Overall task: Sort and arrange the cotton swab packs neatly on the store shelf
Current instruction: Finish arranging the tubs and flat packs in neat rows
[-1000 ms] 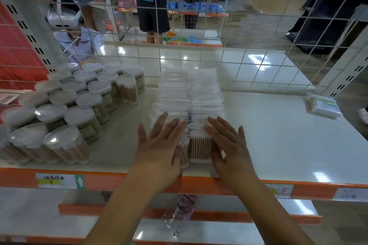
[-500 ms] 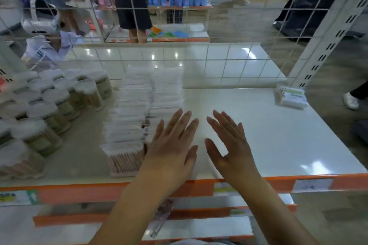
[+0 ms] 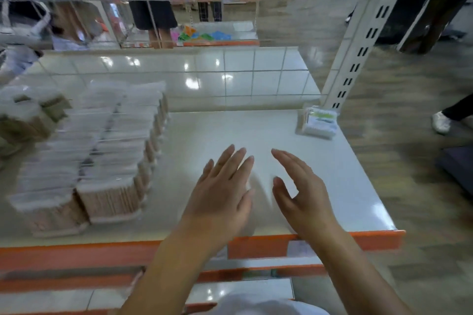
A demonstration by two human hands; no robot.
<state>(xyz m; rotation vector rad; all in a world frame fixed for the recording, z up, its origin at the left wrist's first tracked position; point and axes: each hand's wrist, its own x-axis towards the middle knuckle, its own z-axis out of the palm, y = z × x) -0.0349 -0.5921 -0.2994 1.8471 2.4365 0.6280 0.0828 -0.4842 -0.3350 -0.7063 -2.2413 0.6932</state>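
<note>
Shelf (image 3: 332,186): stacked packs (image 3: 112,161) at 9 o'clock, stray pack (image 3: 318,123) at 1 o'clock, left hand (image 3: 220,194) and right hand (image 3: 302,197) empty with fingers spread; a careless sweep could topple the stacks.

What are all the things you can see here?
Rows of cotton swab packs: two, clear with tan sticks, left on the shelf.
Round swab tubs: several, blurred, clear and tan, far left.
Single swab pack: one, white and green, back right corner.
Shelf: one, white with orange front edge.
Wire grid: one, white, behind the shelf.
Upright post: one, white with slots, right.
People: a few, beyond the grid.
Left hand: open, over the bare shelf.
Right hand: open, beside it.
</note>
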